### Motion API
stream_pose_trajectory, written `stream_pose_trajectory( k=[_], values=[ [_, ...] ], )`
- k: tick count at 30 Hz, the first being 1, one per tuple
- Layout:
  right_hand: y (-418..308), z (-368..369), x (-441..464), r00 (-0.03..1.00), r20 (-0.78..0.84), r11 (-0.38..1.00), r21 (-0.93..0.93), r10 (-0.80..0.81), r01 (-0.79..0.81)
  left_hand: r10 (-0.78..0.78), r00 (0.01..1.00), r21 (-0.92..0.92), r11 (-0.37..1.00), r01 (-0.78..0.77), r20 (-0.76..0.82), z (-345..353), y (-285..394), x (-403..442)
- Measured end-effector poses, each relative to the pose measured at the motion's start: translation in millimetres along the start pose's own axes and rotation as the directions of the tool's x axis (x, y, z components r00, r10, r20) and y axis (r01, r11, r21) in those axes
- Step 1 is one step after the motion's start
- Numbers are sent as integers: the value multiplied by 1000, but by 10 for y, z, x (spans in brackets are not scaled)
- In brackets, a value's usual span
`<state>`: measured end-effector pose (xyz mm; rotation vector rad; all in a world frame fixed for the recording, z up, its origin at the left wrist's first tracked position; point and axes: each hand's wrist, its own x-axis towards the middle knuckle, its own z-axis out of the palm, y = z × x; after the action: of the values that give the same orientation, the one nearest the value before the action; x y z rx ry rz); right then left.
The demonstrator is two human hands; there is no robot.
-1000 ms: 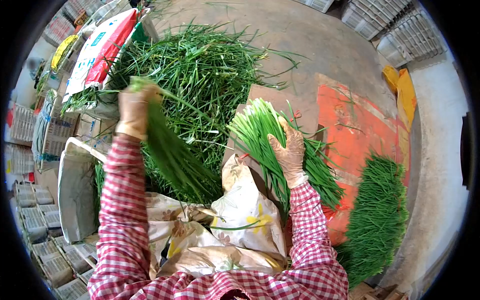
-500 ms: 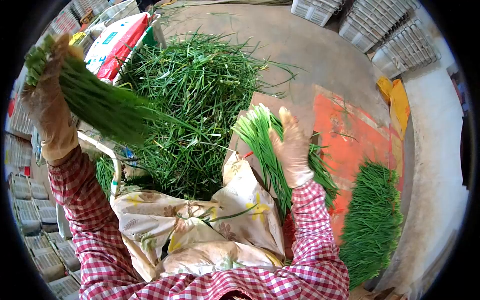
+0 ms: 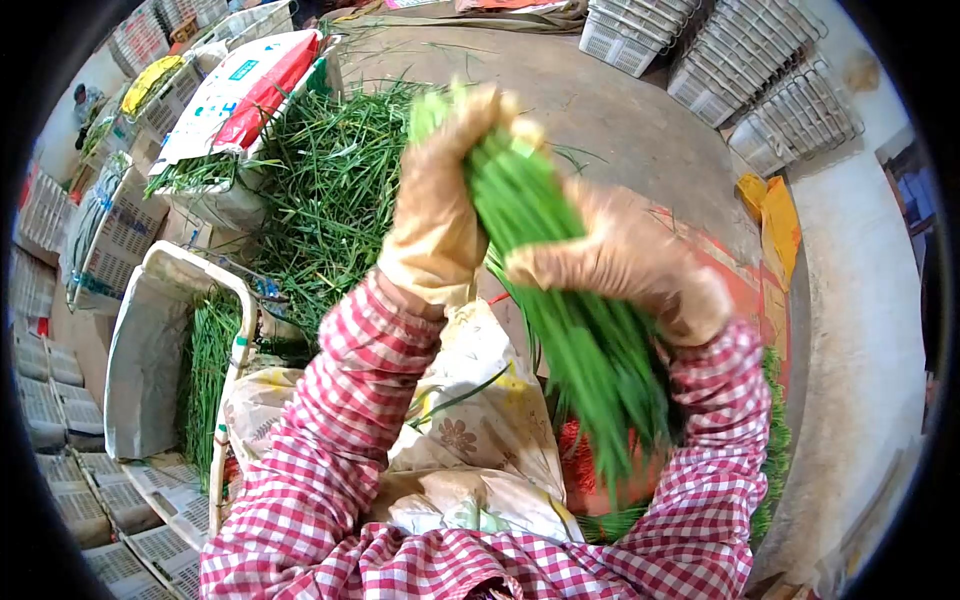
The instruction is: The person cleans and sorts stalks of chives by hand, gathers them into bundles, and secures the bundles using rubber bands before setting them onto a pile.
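Both my hands wear thin, pale gloves and hold one bunch of long green stalks up in front of me, its pale ends at the top. My left hand is wrapped round the upper part near those ends. Lower down, my right hand grips the bunch from the right side, thumb across the front. Motion blurs the fingers somewhat. Behind my left hand lies a large loose heap of green stalks. A flowered cloth covers my lap.
A white-framed basket with some stalks stands at the left. Beyond it is a crate topped by a white and red bag. Stacked crates stand at the upper right, near a yellow cloth. Laid stalks show behind my right sleeve.
My left hand swung out left with its bunch, then came back to the centre. My right hand has risen from the board and now grips stalks together with the left.
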<state>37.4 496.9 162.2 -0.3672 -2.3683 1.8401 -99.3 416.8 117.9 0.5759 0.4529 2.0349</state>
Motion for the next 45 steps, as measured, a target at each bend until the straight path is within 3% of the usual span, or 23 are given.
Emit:
stream_pose_trajectory(
  k=[1,4,7,11,16,18,20,24,25,26,28,30,32,33,34,36,37,38,39,41,42,43,45],
  values=[
    [128,29,-73,965,169,925,291,203,-245,-30,989,8,999,32,-146,-211,-162,-57],
    [996,338,-325,883,302,728,501,360,-469,-181,860,-78,983,164,-477,-624,-600,-413],
    [1362,679,-478,946,167,758,567,278,-323,-176,819,-54,983,175,-546,-1053,-906,-641],
    [1311,824,-396,960,-216,954,278,180,-116,-185,905,-119,981,150,-383,-955,-834,-484],
    [1148,470,-315,965,-97,861,478,244,-170,-239,956,-264,946,190,-170,-736,-750,-259],
    [1146,282,-358,952,-130,931,280,278,-234,-277,918,-125,960,251,-283,-655,-741,-180],
    [1168,67,-445,911,-252,928,269,326,-257,-152,980,288,940,183,-127,-896,-668,-31],
    [1437,-560,-787,756,-547,908,18,359,-418,-31,933,530,816,230,-358,-1524,-300,-147],
    [1537,-683,-858,748,-589,905,-67,304,-421,-44,976,569,807,161,-214,-1811,-325,-253],
    [1552,-738,-905,749,-587,904,-64,308,-422,-157,953,699,650,298,-261,-1812,-294,-365],
    [1546,-789,-967,672,-718,830,-256,180,-496,-343,901,665,612,428,-264,-1602,-432,-679],
    [1578,-787,-978,690,-713,841,-292,126,-455,-423,898,787,511,346,-121,-1231,-451,-1013],
    [1707,-765,-1004,702,-668,861,-179,248,-475,-376,922,993,100,-57,91,-1104,-582,-1192],
    [1730,-704,-1004,704,-666,863,-178,248,-473,-363,932,834,507,217,-22,-948,-681,-1323],
    [1729,-602,-987,717,-633,891,-95,291,-445,-193,979,947,294,128,-72,-1083,-872,-1571],
    [1732,-528,-1012,733,-600,913,-12,319,-408,-153,966,760,597,258,-208,-1283,-938,-1656],
    [1737,-521,-1051,744,-551,892,-1,377,-452,-73,933,343,918,201,-352,-1427,-935,-1556],
    [1745,-492,-1099,750,-498,867,7,435,-498,139,946,794,587,160,-293,-1394,-612,-1341],
    [1783,-426,-1182,697,-582,879,68,419,-472,203,907,876,403,266,-369,-1559,-296,-1175],
    [1703,-431,-1295,693,-568,875,111,445,-471,195,803,823,227,521,-563,-2365,281,-1024],
    [1678,-459,-1342,685,-556,869,157,471,-470,170,852,841,-152,520,-496,-2833,544,-1109],
    [1698,-495,-1383,687,-554,846,61,470,-530,121,802,491,-734,470,-585,-2979,760,-1078],
    [1698,-419,-1308,690,-535,858,144,487,-494,42,977,560,-814,154,-207,-2530,689,-944]
  ],
)
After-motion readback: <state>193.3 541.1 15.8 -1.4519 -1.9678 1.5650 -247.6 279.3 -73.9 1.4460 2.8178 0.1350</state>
